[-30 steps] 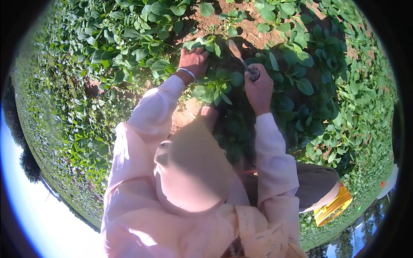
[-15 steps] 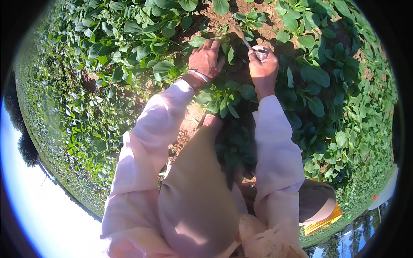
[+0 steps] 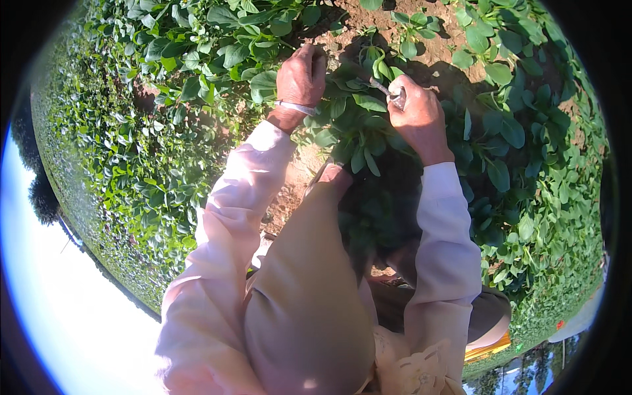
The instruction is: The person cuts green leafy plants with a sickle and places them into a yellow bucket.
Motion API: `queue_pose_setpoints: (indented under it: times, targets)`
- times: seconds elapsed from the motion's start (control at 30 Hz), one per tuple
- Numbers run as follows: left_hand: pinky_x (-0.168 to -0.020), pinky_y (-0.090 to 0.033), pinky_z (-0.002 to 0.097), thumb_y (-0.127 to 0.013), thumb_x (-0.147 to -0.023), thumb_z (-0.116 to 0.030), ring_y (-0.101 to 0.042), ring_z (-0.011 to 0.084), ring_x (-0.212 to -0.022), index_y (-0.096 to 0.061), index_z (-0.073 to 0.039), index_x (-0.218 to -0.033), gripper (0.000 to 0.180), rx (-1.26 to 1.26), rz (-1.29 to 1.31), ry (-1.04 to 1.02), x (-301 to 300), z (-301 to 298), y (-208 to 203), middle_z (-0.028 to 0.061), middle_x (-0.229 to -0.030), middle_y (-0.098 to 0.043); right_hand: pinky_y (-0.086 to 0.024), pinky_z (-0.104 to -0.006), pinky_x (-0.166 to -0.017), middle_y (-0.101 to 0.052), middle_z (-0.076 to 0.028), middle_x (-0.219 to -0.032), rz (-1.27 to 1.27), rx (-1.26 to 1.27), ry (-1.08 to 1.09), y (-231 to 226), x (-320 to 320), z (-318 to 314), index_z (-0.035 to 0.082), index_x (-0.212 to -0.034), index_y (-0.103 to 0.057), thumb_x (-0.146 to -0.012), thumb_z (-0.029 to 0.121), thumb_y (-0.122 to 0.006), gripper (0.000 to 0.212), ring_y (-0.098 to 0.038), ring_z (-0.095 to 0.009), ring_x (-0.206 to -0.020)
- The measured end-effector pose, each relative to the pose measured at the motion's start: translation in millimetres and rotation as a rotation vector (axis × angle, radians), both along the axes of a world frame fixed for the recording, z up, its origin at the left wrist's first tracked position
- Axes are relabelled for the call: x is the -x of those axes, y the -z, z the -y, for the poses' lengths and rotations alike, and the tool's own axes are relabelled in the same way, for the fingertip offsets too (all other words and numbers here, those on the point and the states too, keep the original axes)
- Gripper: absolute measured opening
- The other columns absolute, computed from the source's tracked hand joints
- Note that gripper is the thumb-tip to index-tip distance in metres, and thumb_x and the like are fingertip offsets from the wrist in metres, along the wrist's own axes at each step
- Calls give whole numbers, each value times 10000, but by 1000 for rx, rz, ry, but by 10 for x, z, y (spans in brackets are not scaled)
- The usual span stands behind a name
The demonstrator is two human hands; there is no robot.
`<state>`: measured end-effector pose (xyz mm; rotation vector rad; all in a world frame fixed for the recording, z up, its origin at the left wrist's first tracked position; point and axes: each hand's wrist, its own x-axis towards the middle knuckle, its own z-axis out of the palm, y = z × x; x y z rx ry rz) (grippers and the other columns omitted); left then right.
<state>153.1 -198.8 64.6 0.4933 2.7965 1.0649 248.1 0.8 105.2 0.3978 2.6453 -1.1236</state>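
Open farmland here, a cultivated field (image 3: 118,210) in bright sun! Broad-leaved green plants (image 3: 263,82) crowd the ground, reddish-brown soil (image 3: 362,20) shows bare in patches between them, they spread far out on both sides, and beyond stand dark trees (image 3: 43,197) under glaring sky (image 3: 79,303) at lower left, with more trees (image 3: 523,378) at lower right.
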Motion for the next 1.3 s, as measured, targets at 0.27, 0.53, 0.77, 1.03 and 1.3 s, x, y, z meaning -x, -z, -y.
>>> queue_pose_setpoints:
  times: [0.27,0.53,0.77,1.03,1.3]
  targets:
    - [-736,-522,422,-595,-816,-359,-645,349,-846,-646,-126,-1072,350,724,237,151,186,-59,586,170,-895,-670,-482,-461,-637,-615,-144,-711,-66,-98,-35,84,-64,170,118,-907,-529,-747,109,-619,184,-609,-376,-721]
    - [-705,-514,374,-630,-814,-265,-648,338,-781,-690,-85,-937,226,202,89,-70,301,83,573,158,-824,-673,-492,-478,-607,-622,-145,-671,-124,-17,67,296,39,357,100,-871,-523,-738,115,-619,165,-618,-377,-669]
    - [-726,-517,447,-528,-885,-346,-636,367,-853,-610,-148,-1071,284,702,188,-35,301,368,413,155,-936,-666,-486,-479,-577,-599,-148,-627,-197,84,-40,103,6,444,101,-868,-510,-759,136,-628,164,-614,-374,-639]
    - [-816,-497,427,-583,-850,-367,-626,357,-928,-670,-120,-1048,328,532,289,6,264,779,700,175,-962,-661,-499,-454,-596,-615,-144,-655,-87,-2,-164,160,-27,550,85,-902,-525,-781,180,-634,188,-628,-348,-645]
    - [-812,-490,309,-648,-830,-270,-649,207,-864,-644,-25,-1117,378,117,440,-314,315,768,665,133,-979,-682,-484,-456,-625,-632,-137,-715,-80,112,3,444,192,811,109,-887,-545,-757,98,-610,145,-626,-362,-730]
